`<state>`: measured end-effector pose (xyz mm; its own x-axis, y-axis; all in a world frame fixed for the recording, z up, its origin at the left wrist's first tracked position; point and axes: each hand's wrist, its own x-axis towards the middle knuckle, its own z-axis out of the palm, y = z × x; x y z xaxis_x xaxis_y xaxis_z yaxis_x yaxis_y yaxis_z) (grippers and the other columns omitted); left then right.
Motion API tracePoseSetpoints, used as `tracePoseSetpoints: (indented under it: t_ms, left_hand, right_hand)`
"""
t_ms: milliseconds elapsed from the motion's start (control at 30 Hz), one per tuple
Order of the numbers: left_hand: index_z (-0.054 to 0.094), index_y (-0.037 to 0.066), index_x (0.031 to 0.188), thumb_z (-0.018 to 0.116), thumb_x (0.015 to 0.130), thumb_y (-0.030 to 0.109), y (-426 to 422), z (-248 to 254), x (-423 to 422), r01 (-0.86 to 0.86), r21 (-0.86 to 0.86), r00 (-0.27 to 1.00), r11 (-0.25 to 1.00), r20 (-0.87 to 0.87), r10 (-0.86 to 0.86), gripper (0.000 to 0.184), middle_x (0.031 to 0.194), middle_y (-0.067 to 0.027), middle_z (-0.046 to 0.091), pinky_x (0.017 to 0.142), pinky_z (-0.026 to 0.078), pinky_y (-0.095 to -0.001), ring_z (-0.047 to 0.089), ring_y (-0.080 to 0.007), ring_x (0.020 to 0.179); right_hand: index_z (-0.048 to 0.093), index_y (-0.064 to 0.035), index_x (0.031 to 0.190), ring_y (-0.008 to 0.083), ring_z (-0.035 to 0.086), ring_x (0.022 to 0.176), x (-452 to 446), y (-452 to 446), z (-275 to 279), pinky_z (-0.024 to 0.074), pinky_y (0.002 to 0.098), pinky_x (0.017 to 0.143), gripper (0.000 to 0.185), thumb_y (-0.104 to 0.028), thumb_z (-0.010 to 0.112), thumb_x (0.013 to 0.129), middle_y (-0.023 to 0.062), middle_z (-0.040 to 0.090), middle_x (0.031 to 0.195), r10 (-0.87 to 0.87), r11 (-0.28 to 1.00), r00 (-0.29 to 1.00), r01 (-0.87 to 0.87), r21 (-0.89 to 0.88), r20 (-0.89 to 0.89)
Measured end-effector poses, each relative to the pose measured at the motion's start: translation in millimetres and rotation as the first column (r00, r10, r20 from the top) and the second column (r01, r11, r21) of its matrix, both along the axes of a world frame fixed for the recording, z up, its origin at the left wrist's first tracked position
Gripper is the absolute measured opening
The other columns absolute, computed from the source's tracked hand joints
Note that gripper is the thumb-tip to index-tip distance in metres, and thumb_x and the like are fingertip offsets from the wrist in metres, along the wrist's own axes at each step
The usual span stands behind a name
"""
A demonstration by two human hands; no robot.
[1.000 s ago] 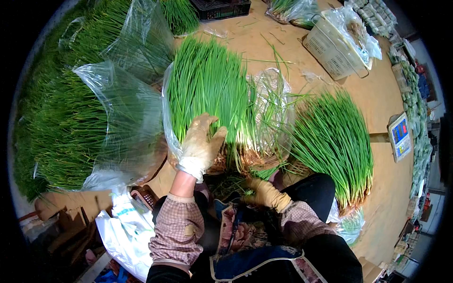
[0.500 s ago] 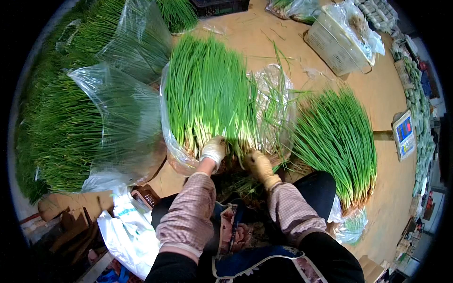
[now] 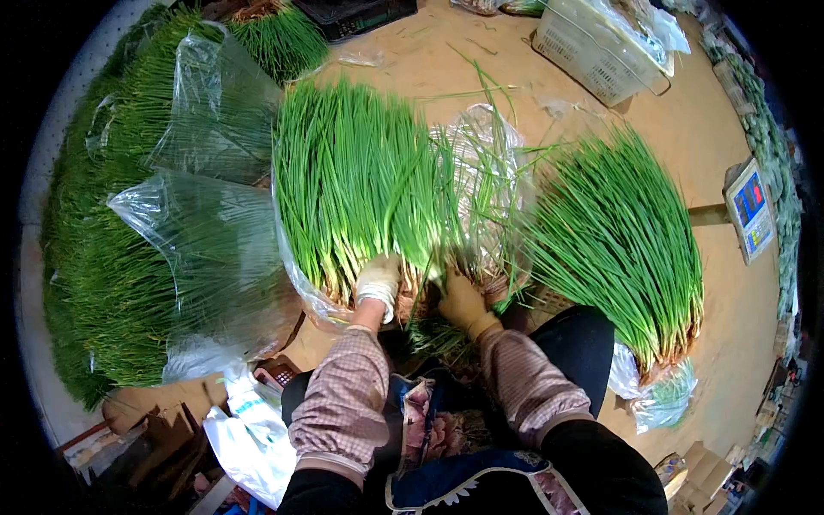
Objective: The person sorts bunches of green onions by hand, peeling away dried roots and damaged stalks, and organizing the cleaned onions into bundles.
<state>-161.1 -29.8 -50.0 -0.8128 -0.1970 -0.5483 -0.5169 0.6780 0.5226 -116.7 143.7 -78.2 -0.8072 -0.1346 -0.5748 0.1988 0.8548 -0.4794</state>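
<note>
Green onions (image 3: 348, 180) lie over a clear bag (image 3: 319, 309) at the near edge of the table (image 3: 412, 73), roots toward that edge. Left hand (image 3: 378, 281), gloved, rests on the pale stems near the roots; its grip cannot be told. Right hand (image 3: 463, 302), gloved, is just beside it at the root ends, fingertips blurred; its closure cannot be told. A second bundle (image 3: 622, 249) lies to the right. A scale (image 3: 750, 210) stands toward the right edge, a basket (image 3: 592, 56) toward the far edge.

From my end I'm counting 2 hands (image 3: 378, 281) (image 3: 464, 304), 1 greens heap (image 3: 348, 172) at them, 1 right-side heap (image 3: 614, 245), 1 scale (image 3: 749, 210), 1 white basket (image 3: 592, 58), 1 black crate (image 3: 356, 15).
</note>
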Motion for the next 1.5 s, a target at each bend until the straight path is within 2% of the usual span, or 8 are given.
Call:
tracePoseSetpoints:
  t_ms: [167,367,533,833,933,1067,1367,1500]
  left_hand:
    - [0.064,0.008,0.09,0.036,0.095,0.033,-29.4,21.9,-5.3,-0.221,0.412,0.936,0.884,-0.166,0.312,0.038,0.058,-0.001,0.051,0.039,0.037,-0.0239,0.041,-0.0104,0.043]
    - [0.055,0.003,0.106,0.049,0.091,0.022,-15.3,51.2,-0.5,-0.744,0.558,0.605,0.367,0.329,0.725,0.025,0.082,-0.0091,0.065,0.058,0.05,-0.0243,0.058,-0.0149,0.063]
    - [0.047,-0.002,0.116,0.045,0.091,0.038,-18.8,110.1,0.9,-0.467,0.879,0.816,0.1,0.384,0.433,0.047,0.088,-0.0184,0.062,0.034,0.041,-0.0163,0.052,-0.0076,0.049]
    - [0.038,-0.006,0.126,0.054,0.088,0.03,-5.4,156.9,69.0,-0.304,0.93,0.844,0.207,0.162,0.511,0.054,0.074,-0.0021,0.055,0.039,0.033,-0.0145,0.04,-0.0032,0.048]
    - [0.048,-0.003,0.118,0.06,0.084,0.014,-5.8,140.0,75.5,-0.202,0.979,0.82,0.017,0.159,0.549,0.04,0.091,-0.0088,0.061,0.06,0.05,-0.0187,0.058,-0.0099,0.071]
    - [0.047,-0.002,0.119,0.056,0.084,0.008,5.7,151.2,82.0,-0.277,0.958,0.788,0.073,0.183,0.588,0.037,0.105,-0.0121,0.06,0.076,0.053,-0.0256,0.061,-0.0195,0.093]
    - [0.046,0.002,0.122,0.052,0.09,0.019,6.3,115.0,125.0,-0.266,0.922,0.845,0.28,0.083,0.529,0.037,0.073,-0.0056,0.062,0.041,0.042,-0.0173,0.052,-0.0079,0.048]
    - [0.05,0.003,0.117,0.065,0.081,0.034,17.6,108.1,133.3,-0.284,0.846,0.944,0.451,0.166,0.284,0.05,0.087,-0.0063,0.061,0.048,0.046,-0.0201,0.058,-0.0116,0.066]
  right_hand:
    - [0.043,0.0048,0.124,0.0361,0.052,0.107,-18.4,31.1,-47.0,0.0417,0.0396,0.089,0.061,-0.023,0.063,0.073,0.0257,0.053,0.115,-0.353,0.795,0.919,0.394,-0.461,0.178]
    - [0.046,0.0074,0.116,0.0277,0.054,0.102,-32.3,2.0,-46.7,0.0417,0.0361,0.087,0.066,-0.032,0.069,0.069,0.0238,0.057,0.105,-0.198,0.912,0.98,0.174,-0.371,-0.028]
    - [-0.006,0.0211,0.128,0.0232,0.061,0.069,-41.5,-43.6,24.6,0.0513,0.0315,0.06,0.117,-0.04,0.073,0.067,0.0237,0.059,0.092,0.006,1.0,0.965,-0.009,0.008,0.262]
    - [0.014,0.0045,0.137,0.0283,0.058,0.095,-38.6,-14.3,13.3,0.0465,0.0357,0.086,0.079,-0.009,0.063,0.076,0.0251,0.052,0.117,-0.259,0.921,0.914,0.332,-0.207,0.313]
    - [0.043,0.0009,0.12,0.0202,0.06,0.077,-29.6,9.8,34.3,0.0499,0.035,0.068,0.048,-0.003,0.06,0.076,0.0128,0.059,0.088,-0.228,0.383,0.885,0.464,-0.799,0.405]
    - [0.039,-0.0023,0.124,0.0206,0.06,0.087,-17.1,20.6,43.9,0.0521,0.0296,0.065,0.057,0.01,0.056,0.071,0.0136,0.056,0.104,-0.075,-0.088,0.704,0.7,-0.708,0.706]
    - [0.039,-0.0029,0.127,0.0196,0.058,0.086,35.2,13.5,104.5,0.0491,0.0298,0.069,0.063,0.005,0.059,0.068,0.0105,0.058,0.099,-0.245,0.301,0.853,0.519,-0.8,0.461]
    - [0.048,0.0005,0.115,0.0298,0.059,0.084,65.9,-7.4,105.9,0.0504,0.0362,0.067,0.051,-0.008,0.063,0.067,0.019,0.059,0.085,-0.103,0.883,0.636,-0.296,-0.365,-0.765]
